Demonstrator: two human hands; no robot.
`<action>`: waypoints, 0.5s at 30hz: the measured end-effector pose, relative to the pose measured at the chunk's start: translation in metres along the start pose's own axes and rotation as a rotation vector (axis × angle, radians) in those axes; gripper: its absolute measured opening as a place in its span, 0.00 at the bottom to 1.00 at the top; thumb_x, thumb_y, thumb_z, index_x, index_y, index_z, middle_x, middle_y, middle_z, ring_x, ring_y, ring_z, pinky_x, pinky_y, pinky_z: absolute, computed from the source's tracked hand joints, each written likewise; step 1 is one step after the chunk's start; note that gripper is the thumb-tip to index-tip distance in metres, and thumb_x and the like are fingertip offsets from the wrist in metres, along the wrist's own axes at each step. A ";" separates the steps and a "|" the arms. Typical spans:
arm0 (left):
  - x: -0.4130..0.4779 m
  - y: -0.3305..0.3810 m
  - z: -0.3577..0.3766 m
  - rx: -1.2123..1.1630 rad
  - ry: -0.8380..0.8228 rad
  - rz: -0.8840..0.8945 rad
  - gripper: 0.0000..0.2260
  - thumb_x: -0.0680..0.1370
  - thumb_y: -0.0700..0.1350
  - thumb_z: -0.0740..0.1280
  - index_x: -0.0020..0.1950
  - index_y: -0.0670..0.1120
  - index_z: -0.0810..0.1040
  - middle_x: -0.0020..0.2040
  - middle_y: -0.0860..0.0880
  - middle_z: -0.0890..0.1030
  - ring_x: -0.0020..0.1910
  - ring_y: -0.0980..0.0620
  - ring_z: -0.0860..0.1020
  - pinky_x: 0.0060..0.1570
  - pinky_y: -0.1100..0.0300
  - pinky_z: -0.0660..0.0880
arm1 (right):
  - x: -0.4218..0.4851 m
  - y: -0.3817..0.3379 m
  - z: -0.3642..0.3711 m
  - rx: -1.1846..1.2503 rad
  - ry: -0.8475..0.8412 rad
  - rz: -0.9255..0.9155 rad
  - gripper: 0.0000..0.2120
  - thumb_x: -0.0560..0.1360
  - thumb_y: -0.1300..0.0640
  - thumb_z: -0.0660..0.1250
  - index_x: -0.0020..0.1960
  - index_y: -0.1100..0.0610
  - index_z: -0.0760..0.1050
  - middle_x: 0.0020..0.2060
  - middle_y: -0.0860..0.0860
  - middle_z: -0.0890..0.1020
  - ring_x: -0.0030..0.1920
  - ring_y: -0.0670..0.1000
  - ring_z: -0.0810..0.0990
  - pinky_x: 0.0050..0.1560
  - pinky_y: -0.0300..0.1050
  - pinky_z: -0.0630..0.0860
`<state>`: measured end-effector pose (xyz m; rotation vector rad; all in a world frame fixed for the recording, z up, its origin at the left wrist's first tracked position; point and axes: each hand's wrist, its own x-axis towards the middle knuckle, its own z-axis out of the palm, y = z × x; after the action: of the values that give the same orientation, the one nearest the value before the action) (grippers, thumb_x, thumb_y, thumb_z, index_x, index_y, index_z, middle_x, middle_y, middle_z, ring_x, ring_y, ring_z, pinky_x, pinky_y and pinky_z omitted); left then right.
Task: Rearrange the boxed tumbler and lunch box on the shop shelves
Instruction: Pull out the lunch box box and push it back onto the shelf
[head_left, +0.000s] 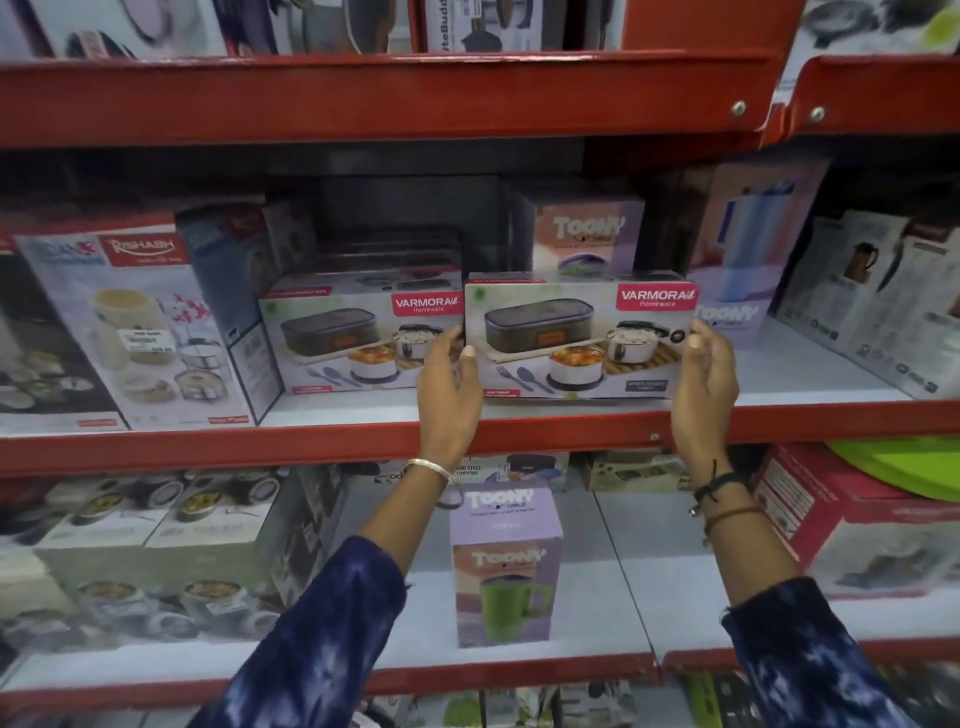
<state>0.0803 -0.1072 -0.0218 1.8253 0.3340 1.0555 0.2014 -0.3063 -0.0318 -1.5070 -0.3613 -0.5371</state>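
A: Item one, your hands?

B: Your left hand (449, 374) and right hand (704, 371) clasp the two ends of the Varmora lunch box (579, 340), fingers curled round its edges. The box stands at the front lip of the middle shelf (311, 447), just beside a matching Varmora box (358, 338).

A: Item two, the tumbler?

B: One boxed Toony tumbler (506, 564) stands upright on the lower shelf (675, 613), well apart from your hands. Another Toony box (589, 231) sits behind the lunch box.

A: Status?

B: You appear to have the lunch box nearly placed; whether the tumbler needs moving, I cannot tell.
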 end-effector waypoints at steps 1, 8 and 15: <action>-0.003 0.005 -0.006 -0.012 0.021 0.033 0.14 0.80 0.44 0.59 0.66 0.44 0.71 0.63 0.46 0.76 0.59 0.52 0.74 0.59 0.60 0.73 | -0.003 -0.005 0.000 0.027 0.019 -0.029 0.15 0.81 0.52 0.56 0.66 0.54 0.69 0.62 0.50 0.73 0.60 0.45 0.72 0.55 0.25 0.67; -0.024 0.019 -0.062 0.038 0.202 0.127 0.11 0.78 0.47 0.63 0.60 0.51 0.75 0.57 0.52 0.80 0.53 0.58 0.77 0.54 0.59 0.75 | -0.038 -0.041 0.004 0.096 0.023 -0.152 0.15 0.80 0.57 0.59 0.66 0.54 0.70 0.60 0.52 0.71 0.59 0.39 0.72 0.55 0.26 0.69; -0.049 0.002 -0.111 0.236 0.273 0.035 0.11 0.76 0.50 0.65 0.58 0.53 0.78 0.56 0.54 0.81 0.51 0.52 0.79 0.49 0.53 0.77 | -0.086 -0.038 0.016 0.109 -0.055 -0.106 0.14 0.79 0.59 0.61 0.64 0.54 0.73 0.53 0.49 0.73 0.55 0.38 0.74 0.58 0.36 0.73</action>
<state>-0.0355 -0.0718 -0.0274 1.8991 0.6136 1.3402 0.1114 -0.2804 -0.0459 -1.4045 -0.5083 -0.5517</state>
